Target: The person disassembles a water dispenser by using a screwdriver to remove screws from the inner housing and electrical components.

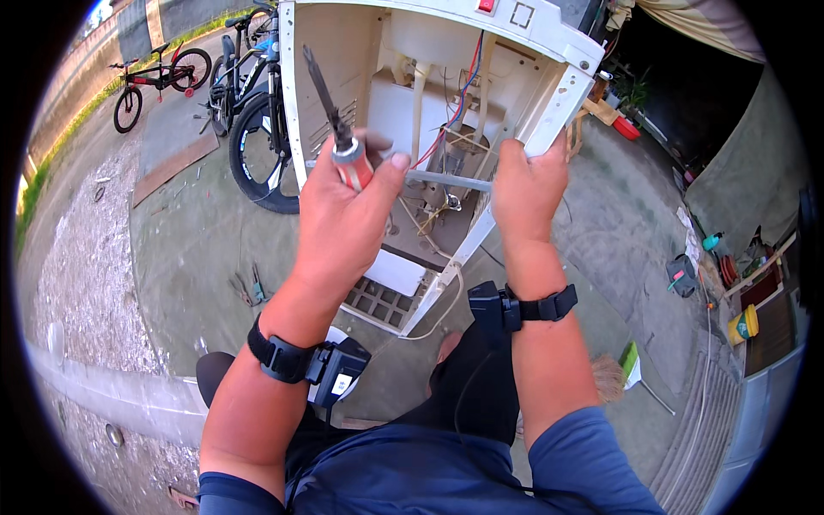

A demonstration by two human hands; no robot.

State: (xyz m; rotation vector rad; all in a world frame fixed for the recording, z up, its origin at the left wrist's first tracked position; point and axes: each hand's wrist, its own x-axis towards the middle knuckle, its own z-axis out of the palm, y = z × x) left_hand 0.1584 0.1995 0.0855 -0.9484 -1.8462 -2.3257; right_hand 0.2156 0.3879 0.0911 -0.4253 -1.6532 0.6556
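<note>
My left hand (339, 219) is closed around the red and grey handle of a screwdriver (324, 90), its dark shaft pointing up and away. In front of me stands an opened white appliance cabinet (556, 116), worn along its edges. My right hand (530, 193) grips the right edge of its frame, with the fingertips partly hidden. A narrow metal crossbar (451, 179) spans the opening between my hands; whether the left hand touches it I cannot tell. Inside are red and blue wires (459, 107), a pale tube (419, 103) and metal parts. Low on the cabinet is a grille (378, 302).
Pliers (257, 285) lie on the ground to the left. Behind them stand a larger bicycle (257, 129) and a small bicycle (163, 79). To the right are a broom (608, 379), a green and white dustpan (631, 364) and a yellow bucket (743, 324).
</note>
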